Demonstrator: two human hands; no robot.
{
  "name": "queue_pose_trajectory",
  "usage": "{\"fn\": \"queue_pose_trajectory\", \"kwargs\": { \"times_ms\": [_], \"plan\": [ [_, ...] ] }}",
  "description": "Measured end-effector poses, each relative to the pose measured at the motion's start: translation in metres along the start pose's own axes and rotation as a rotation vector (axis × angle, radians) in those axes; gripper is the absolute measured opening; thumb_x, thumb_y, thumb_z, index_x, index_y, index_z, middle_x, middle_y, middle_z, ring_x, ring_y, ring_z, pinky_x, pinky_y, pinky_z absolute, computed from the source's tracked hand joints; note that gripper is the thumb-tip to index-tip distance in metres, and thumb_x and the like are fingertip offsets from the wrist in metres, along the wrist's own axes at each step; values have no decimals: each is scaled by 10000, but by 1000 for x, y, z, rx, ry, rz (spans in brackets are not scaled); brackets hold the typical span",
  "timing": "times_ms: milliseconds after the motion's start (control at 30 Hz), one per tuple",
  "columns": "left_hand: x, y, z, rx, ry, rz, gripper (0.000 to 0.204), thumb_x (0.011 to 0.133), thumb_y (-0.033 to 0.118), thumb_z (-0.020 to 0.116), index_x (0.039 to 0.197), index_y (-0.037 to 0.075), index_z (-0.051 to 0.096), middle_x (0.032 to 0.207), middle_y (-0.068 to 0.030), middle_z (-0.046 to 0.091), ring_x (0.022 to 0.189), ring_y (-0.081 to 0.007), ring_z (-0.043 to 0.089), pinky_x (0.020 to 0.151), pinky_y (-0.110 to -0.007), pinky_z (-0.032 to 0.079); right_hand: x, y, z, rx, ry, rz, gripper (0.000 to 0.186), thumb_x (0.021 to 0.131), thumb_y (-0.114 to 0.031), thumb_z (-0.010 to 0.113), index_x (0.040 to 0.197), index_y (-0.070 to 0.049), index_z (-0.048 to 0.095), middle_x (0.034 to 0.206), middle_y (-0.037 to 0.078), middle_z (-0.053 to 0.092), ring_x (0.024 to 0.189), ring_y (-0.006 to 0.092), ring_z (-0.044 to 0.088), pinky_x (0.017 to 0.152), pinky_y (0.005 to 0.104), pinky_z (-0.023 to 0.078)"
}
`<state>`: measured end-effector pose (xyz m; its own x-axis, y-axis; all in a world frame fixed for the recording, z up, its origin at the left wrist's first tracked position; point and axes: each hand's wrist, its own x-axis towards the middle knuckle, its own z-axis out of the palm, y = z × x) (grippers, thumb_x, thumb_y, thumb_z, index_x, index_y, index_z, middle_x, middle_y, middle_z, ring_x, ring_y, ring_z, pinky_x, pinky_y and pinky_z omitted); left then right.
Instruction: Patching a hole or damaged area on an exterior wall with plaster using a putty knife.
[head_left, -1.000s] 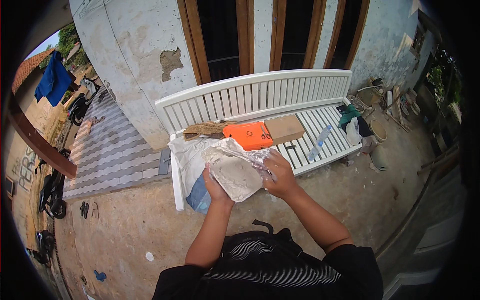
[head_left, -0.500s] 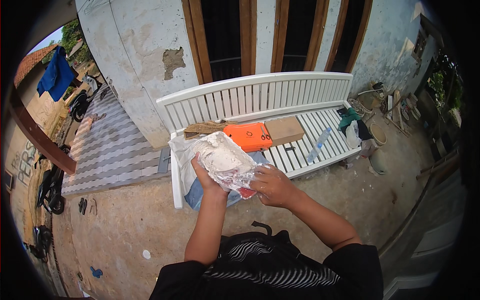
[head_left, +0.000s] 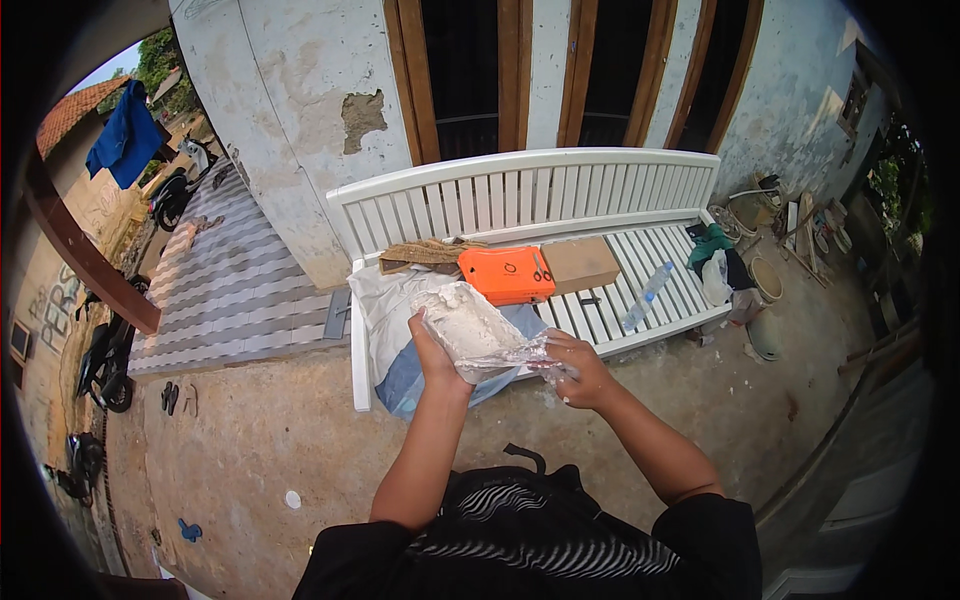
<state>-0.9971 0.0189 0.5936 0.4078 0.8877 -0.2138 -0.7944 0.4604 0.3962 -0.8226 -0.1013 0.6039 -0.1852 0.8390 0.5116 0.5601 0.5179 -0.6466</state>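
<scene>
A shallow tray (head_left: 423, 296) coated with thick white paste (head_left: 470, 324) is held out in front of me, over the near side of the bench. My left hand (head_left: 436, 352) grips its left side, thumb along the edge and the other fingers hidden beneath. Crumpled clear plastic (head_left: 518, 355), smeared with white, hangs at the near right end of the tray. My right hand (head_left: 580, 374) has its fingers closed on this plastic. White smudges mark the right fingers.
Behind the tray stands a white slatted bench (head_left: 640, 212). On it lie an orange box (head_left: 507, 275), a brown cardboard box (head_left: 580, 265), a plastic bottle (head_left: 648, 297) and grey-blue cloth (head_left: 405, 378). Buckets (head_left: 766, 280) stand at right; a flat trowel (head_left: 337, 314) rests by the tiled floor.
My right hand has moved right, away from my left, drawing the plastic out. The red patch under the plastic no longer shows. The view has shifted slightly.
</scene>
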Motion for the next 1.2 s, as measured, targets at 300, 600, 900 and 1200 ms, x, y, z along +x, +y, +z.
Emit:
{"fn": "queue_pose_trajectory", "kwargs": {
  "times_ms": [300, 600, 900, 1200],
  "plan": [
    [-11, -7, 1, 73, 46, 20, 539, 914, 491, 368, 1250, 90, 498, 1204, -108, 566, 1094, -279, 551, 957, -419, 432, 6, 1, 19, -298, 257, 62, 283, 679, -5, 645, 961, 14, 628, 914, 160, 633, 895, 357, 577, 807, 403, 482],
    [-9, -5, -2, 94, 27, 84, 588, 937, 537, 294, 1267, 88, 482, 1215, -105, 562, 1088, -276, 564, 938, -406, 455, 25, -33, 26, -441, 32, -17, 278, 624, -1, 667, 896, -34, 615, 853, 111, 605, 845, 328, 567, 747, 413, 486],
    [-13, -6, 7, 118, 16, 90, 595, 951, 558, 282, 1264, 93, 480, 1206, -93, 567, 1080, -260, 570, 928, -394, 462, 21, -27, 31, -378, 10, -102, 288, 611, 17, 660, 893, -24, 613, 893, 133, 615, 946, 365, 574, 825, 420, 485],
    [-8, -12, -1, 155, 2, 60, 564, 960, 529, 353, 1259, 69, 486, 1210, -83, 567, 1061, -219, 576, 911, -351, 464, 3, -20, 50, -231, 214, -70, 361, 595, 68, 596, 952, 27, 631, 944, 195, 624, 934, 425, 573, 858, 440, 479]
  ]
}}
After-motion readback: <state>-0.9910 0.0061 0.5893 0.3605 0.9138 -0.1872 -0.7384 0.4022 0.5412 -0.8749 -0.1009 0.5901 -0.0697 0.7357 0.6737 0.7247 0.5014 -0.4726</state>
